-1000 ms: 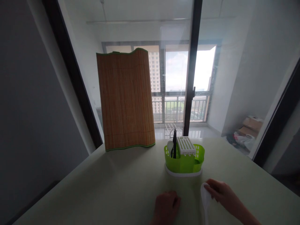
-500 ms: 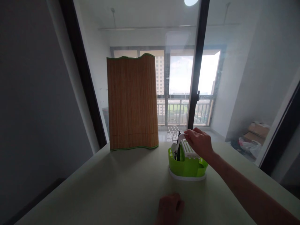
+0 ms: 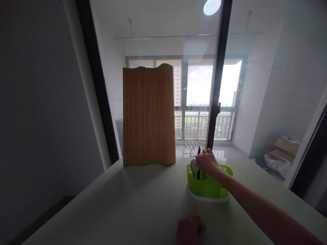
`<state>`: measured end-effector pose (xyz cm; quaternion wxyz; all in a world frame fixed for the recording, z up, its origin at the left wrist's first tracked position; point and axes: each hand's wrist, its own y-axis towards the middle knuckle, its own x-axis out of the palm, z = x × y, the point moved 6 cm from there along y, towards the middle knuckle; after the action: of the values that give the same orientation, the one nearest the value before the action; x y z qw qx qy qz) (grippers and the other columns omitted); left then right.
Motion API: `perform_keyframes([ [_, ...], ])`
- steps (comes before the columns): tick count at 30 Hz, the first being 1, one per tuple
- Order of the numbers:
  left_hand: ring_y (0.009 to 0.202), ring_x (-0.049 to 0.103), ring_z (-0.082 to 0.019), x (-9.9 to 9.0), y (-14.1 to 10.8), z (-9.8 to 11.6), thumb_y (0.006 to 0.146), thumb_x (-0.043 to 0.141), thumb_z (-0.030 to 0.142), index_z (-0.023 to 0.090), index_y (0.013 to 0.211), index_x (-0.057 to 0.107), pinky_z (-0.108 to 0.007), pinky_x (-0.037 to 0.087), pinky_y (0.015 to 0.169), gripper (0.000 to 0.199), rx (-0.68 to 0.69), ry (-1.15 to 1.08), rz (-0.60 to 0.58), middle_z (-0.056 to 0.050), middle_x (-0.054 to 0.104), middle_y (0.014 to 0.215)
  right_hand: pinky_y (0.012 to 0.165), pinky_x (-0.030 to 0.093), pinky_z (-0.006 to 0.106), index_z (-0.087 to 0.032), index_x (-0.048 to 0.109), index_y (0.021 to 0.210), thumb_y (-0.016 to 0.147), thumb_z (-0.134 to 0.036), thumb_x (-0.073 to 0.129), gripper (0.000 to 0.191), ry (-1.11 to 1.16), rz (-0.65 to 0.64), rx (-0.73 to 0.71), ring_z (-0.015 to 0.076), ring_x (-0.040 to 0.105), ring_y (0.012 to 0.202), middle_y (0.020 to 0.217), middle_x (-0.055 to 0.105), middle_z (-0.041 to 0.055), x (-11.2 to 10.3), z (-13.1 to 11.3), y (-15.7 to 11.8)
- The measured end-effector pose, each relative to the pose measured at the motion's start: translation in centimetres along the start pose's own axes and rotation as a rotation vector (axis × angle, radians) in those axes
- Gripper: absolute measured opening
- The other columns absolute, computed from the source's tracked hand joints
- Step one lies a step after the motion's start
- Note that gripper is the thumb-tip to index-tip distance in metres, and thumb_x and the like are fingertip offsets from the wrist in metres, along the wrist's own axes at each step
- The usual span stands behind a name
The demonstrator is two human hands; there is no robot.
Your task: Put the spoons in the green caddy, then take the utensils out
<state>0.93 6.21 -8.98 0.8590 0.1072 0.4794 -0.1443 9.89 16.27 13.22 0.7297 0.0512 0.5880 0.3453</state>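
Observation:
A green basket (image 3: 204,188) with a white base stands on the pale table (image 3: 143,200). White and black utensils (image 3: 195,168) stick up from its left part. My right hand (image 3: 208,162) reaches over the basket with its fingers closed beside the utensils; what they hold, if anything, is hidden. My left hand (image 3: 191,229) rests closed near the table's front edge, nearest to the basket, and its fingers are dark and partly out of frame.
A brown slatted mat (image 3: 149,115) with green edging stands upright on the table's back left. Behind the table are glass with a dark frame (image 3: 217,81) and a wire rack (image 3: 190,144). Boxes and bags (image 3: 283,154) lie beyond, at right.
My right hand has moved down into the basket area. The white slotted piece seen under it before no longer shows. The whole view has shifted slightly.

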Motion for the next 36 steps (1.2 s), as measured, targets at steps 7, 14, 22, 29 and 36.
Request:
perform_keyframes([
  [7,0.082,0.066,-0.026,0.9,0.6,-0.6,0.083,0.051,0.028,0.021,0.083,0.069,-0.034,0.041,0.07,0.02,0.005,-0.015,-0.03,-0.011,0.071,0.088,0.081,0.037,0.037,-0.021,0.066,0.088,0.094,-0.02,0.047,0.02,0.1,0.16,-0.114,0.0223,0.055,0.087,0.087,0.066,0.0046,-1.3,-3.3,-5.5],
  [14,0.082,0.066,-0.024,1.4,0.8,-1.1,0.083,0.051,0.03,0.023,0.084,0.069,-0.033,0.042,0.07,0.019,-0.007,0.011,-0.046,-0.009,0.071,0.087,0.082,0.047,0.036,-0.023,0.061,0.108,0.094,-0.025,0.048,0.018,0.318,0.413,0.049,0.0215,0.06,0.088,0.095,0.065,0.0054,4.3,-1.0,-17.8],
  [22,0.079,0.064,-0.022,0.7,0.7,-0.6,0.084,0.049,0.027,0.022,0.083,0.069,-0.031,0.038,0.068,0.021,-0.055,0.02,-0.041,-0.009,0.07,0.084,0.078,0.057,0.037,-0.024,0.048,0.126,0.095,-0.039,0.043,0.035,0.322,0.286,0.346,0.0259,0.06,0.108,0.122,0.058,0.0103,9.6,4.0,-19.0],
  [29,0.076,0.065,-0.021,0.1,0.4,-0.4,0.083,0.053,0.028,0.023,0.078,0.068,-0.031,0.039,0.067,0.017,-0.098,0.001,-0.024,-0.009,0.071,0.084,0.065,0.057,0.033,-0.022,0.051,0.113,0.096,-0.04,0.041,0.027,0.26,0.219,0.36,0.0259,0.064,0.097,0.108,0.063,0.0104,12.2,2.8,-18.4],
  [36,0.078,0.065,-0.021,0.1,0.4,-0.4,0.083,0.051,0.027,0.026,0.079,0.07,-0.03,0.039,0.067,0.019,-0.107,0.022,-0.039,-0.009,0.072,0.085,0.06,0.053,0.032,-0.023,0.054,0.098,0.097,-0.044,0.038,0.027,0.237,0.211,0.371,0.0246,0.064,0.086,0.098,0.064,0.0102,11.7,3.0,-18.3],
])
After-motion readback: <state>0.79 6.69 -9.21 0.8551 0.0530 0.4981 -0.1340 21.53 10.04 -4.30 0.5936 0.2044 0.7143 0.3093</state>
